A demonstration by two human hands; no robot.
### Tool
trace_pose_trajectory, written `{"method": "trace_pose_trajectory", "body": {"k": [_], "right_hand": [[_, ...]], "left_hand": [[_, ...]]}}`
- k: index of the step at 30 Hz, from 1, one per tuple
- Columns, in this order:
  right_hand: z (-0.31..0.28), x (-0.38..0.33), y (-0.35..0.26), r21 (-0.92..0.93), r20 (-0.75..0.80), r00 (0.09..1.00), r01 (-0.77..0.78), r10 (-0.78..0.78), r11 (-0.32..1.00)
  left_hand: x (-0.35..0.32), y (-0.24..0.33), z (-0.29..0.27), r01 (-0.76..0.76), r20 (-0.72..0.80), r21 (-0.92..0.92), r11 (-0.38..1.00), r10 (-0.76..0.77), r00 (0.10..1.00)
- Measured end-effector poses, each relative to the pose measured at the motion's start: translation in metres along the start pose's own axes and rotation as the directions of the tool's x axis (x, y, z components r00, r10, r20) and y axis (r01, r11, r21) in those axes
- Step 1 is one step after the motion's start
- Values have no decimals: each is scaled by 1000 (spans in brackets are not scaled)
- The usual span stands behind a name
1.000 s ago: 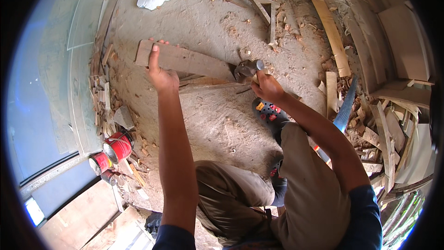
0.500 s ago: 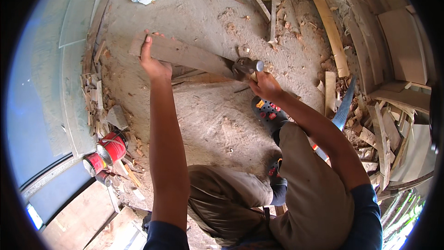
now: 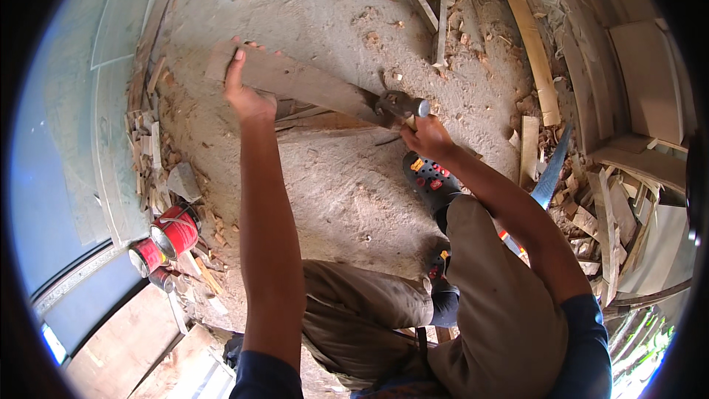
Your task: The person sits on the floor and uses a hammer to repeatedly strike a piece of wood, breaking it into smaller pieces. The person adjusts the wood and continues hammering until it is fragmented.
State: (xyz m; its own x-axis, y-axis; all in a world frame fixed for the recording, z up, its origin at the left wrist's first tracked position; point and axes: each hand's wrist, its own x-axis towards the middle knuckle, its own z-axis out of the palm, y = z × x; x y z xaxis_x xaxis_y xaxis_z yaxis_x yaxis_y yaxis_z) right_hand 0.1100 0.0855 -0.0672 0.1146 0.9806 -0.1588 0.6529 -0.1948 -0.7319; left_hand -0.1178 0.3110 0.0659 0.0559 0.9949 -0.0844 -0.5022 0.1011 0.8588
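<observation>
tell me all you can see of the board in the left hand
The wooden board is flat, long and grey-brown, with a worn-looking face and a darker patch toward its right end. It runs from upper left to lower right in view. The left hand grips it near its left end, thumb across its face. The hammer head hides part of its right end; whether they touch is unclear.

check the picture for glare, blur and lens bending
Head view, upper right: long planks curve with the lens; head view, lower right: a daylight patch burns nearly white; head view, left of centre: the board's left end looks soft.
</observation>
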Motion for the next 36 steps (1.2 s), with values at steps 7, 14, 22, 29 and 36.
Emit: {"method": "trace_pose_trajectory", "body": {"k": [7,14,22,29,36], "right_hand": [[-42,3,-35,51,121,993,-11,5,999],[-54,5,-46,78,147,982,107,-117,991],[-5,-4,39,264,137,984,71,-110,962],[-67,-6,-52,158,135,991,-20,-2,987],[-84,-31,-71,215,-96,991,-67,89,974]], "left_hand": [[-10,4,20,-63,63,84,994,57,996],[-23,3,21,-92,68,131,987,84,994],[-16,-2,26,-93,92,84,992,85,992],[-28,-1,35,-94,142,123,988,76,987],[-56,4,58,-239,173,352,905,189,967]]}}
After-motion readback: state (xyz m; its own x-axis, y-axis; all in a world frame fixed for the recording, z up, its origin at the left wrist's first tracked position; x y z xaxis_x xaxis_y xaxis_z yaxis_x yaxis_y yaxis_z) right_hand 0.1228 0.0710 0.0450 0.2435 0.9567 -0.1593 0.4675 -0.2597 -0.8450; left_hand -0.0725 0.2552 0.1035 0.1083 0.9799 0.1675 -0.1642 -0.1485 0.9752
